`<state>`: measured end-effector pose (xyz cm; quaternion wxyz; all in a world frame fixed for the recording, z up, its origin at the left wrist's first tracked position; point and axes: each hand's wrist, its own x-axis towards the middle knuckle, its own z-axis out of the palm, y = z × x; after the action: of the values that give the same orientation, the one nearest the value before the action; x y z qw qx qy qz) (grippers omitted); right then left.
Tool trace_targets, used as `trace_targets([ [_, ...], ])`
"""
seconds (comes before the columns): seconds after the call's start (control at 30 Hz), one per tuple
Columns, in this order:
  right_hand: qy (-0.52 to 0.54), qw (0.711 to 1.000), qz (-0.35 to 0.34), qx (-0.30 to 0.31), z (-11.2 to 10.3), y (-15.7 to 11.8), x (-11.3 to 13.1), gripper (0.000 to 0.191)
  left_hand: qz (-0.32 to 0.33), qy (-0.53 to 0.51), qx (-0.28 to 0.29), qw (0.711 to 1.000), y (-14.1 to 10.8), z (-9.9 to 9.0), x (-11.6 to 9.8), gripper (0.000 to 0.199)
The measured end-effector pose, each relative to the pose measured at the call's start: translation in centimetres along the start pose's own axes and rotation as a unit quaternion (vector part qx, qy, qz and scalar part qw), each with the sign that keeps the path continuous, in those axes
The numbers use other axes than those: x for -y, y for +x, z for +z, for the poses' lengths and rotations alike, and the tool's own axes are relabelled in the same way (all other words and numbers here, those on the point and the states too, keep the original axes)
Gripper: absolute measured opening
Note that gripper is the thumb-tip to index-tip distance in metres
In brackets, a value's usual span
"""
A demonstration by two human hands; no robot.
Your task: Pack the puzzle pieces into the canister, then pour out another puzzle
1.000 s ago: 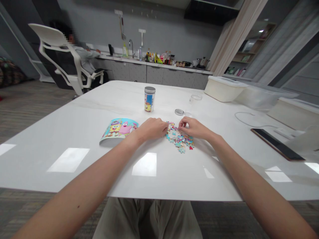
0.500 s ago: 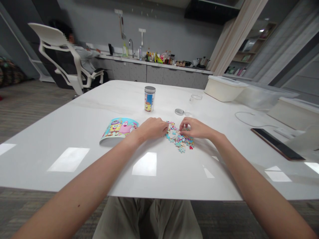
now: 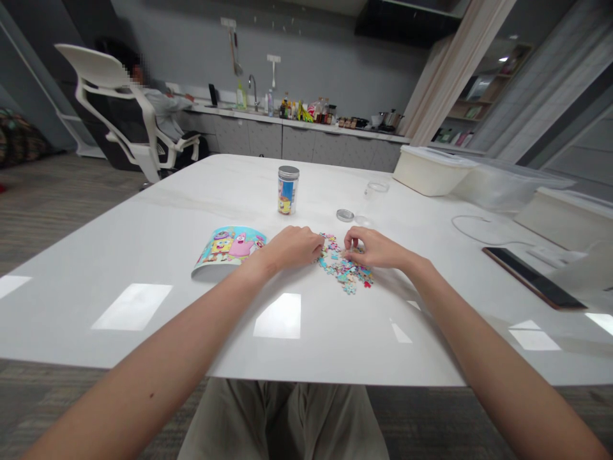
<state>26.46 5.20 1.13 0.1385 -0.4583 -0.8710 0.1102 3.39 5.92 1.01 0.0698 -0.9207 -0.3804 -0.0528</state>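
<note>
A loose heap of small colourful puzzle pieces (image 3: 348,276) lies on the white table (image 3: 335,332) between my hands. My left hand (image 3: 299,246) rests at the heap's left edge, fingers curled together; whatever they hold is hidden. Over the heap's right side, my right hand (image 3: 368,248) has thumb and fingers bent toward each other at the pieces, and I cannot make out a piece in them. Left of my left hand is a curved picture sheet (image 3: 234,245) with cartoon figures, partly covered by my forearm. A clear jar with a metal lid (image 3: 287,191) stands upright behind my left hand.
A metal lid (image 3: 345,215) and a clear round container (image 3: 377,186) lie beyond my right hand. Storage boxes (image 3: 433,169), a cable and a dark tablet (image 3: 531,278) are on the right. A person sits in a white chair (image 3: 143,137) at the far left.
My right hand has shifted very slightly to the left over the pieces. My left hand has stayed in place.
</note>
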Motion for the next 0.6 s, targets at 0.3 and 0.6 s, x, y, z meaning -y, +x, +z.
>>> trace_targets([
  [0.3,0.014,0.999,-0.029,-0.021,0.0,0.3,0.0,0.005,0.004,0.001,-0.005,1.000,0.1,0.2,0.0,0.033],
  [0.6,-0.039,0.997,-0.033,-0.054,0.2,0.5,-1.1,0.015,0.004,0.003,-0.003,1.000,0.1,0.1,0.0,0.033],
])
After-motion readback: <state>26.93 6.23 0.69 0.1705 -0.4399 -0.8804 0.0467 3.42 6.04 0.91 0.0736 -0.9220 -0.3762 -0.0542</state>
